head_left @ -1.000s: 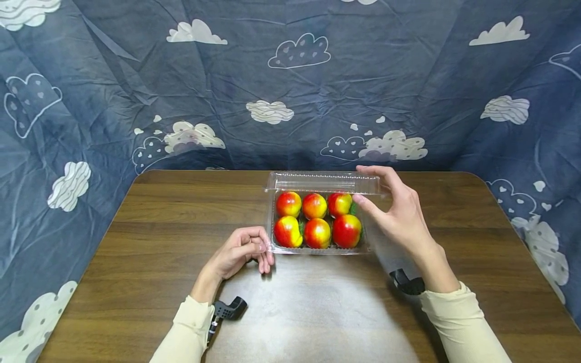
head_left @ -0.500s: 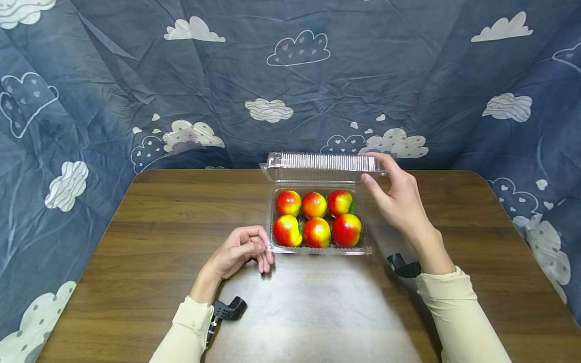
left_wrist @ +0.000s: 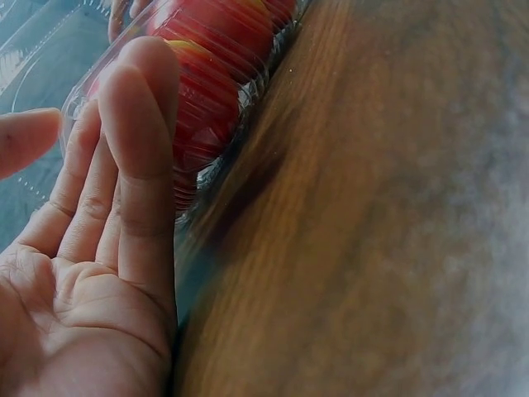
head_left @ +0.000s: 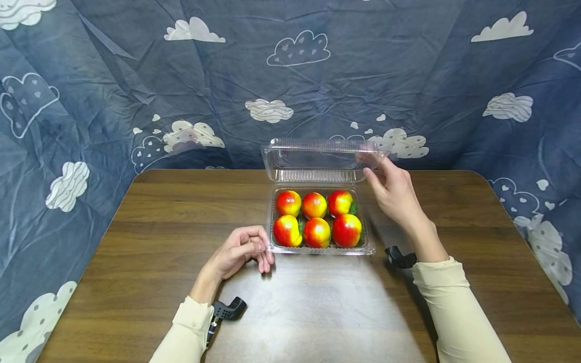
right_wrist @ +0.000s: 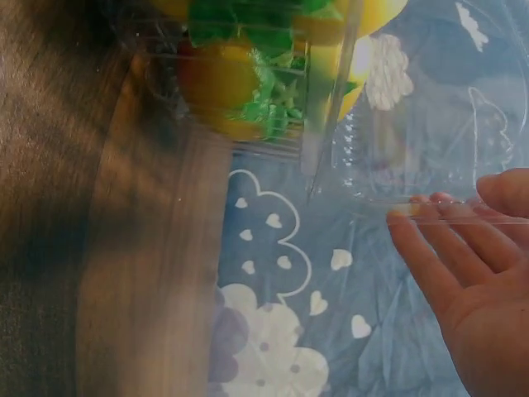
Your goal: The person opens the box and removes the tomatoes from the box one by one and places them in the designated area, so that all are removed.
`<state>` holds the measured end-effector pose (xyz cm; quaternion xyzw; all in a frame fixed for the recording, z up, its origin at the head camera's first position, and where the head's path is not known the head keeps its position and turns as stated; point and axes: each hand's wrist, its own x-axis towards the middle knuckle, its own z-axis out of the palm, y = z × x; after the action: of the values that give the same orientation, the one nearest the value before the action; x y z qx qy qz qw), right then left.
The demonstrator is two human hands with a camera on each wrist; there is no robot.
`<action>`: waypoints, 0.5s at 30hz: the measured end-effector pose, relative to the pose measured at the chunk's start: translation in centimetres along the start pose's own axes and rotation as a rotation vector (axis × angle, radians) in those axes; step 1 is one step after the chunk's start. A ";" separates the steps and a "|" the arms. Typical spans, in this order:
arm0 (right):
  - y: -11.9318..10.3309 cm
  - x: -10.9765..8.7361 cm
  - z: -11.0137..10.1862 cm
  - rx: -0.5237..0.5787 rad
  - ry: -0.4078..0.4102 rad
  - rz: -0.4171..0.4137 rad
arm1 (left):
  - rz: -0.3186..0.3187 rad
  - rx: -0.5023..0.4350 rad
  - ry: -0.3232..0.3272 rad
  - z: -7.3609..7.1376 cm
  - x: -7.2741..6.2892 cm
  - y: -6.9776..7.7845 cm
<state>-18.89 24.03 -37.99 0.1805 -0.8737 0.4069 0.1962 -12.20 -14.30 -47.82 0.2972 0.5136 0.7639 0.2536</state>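
A clear plastic clamshell container (head_left: 323, 251) sits on the table with several shiny red-and-yellow fruits (head_left: 317, 233) in two rows. Green leaves show beside some fruits in the right wrist view. The hinged clear lid (head_left: 313, 161) stands raised at the back. My right hand (head_left: 396, 194) pinches the lid's right edge between thumb and fingers; some fingers show through the plastic. My left hand (head_left: 238, 252) holds the container's front left corner, with the thumb and fingers (left_wrist: 136, 157) on either side of the rim in the left wrist view.
The wooden table (head_left: 154, 242) has rounded far corners. Behind it hangs a dark blue cloth (head_left: 245, 65) with white clouds. A black wrist camera (head_left: 230, 308) sits at the left wrist, and another black camera (head_left: 400, 258) at the right.
My right hand has swung the lid up and back, from low over the rear fruits to standing raised. My left hand has stayed at the front left corner.
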 end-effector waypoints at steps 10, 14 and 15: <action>1.5 0.4 0.6 0.024 -0.040 -0.026 | 0.006 0.005 0.002 0.1 0.0 0.1; 1.9 0.5 0.7 0.035 -0.054 -0.023 | 0.003 0.005 0.003 0.0 -0.1 0.1; 2.0 0.6 0.8 0.036 -0.056 -0.022 | 0.002 0.006 0.003 0.0 -0.1 0.1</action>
<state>-20.49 24.51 -39.49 0.2048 -0.8694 0.4152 0.1726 -12.10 -14.37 -47.78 0.2971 0.5160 0.7631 0.2513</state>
